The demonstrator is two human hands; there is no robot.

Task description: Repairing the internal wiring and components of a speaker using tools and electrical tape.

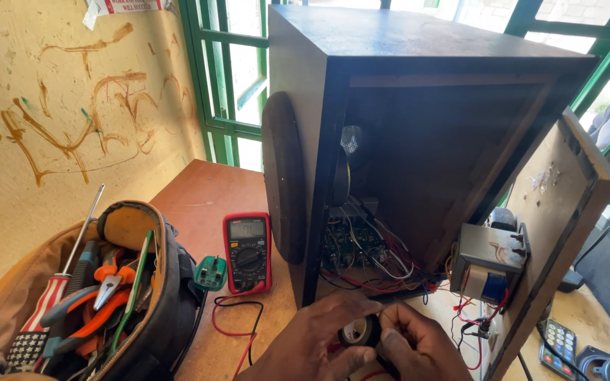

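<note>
While both hands' fingers (383, 319) pinch it, the black tape roll (359, 331) sits between them.

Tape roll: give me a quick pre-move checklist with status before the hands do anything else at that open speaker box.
1. Black tape roll gripped by both hands: ok, left hand and right hand both pinch it.
2. Free tape end found: cannot tell, fingers cover the rim.
3. Speaker cabinet open for access: ok, back panel swung aside, circuit board and wiring exposed.
4. Loose wires out of the way: not ok, red and black leads spill out near the hands.
5. Multimeter within reach: ok, lying on the table beside the cabinet.
6. Power disconnected: cannot tell.
</note>
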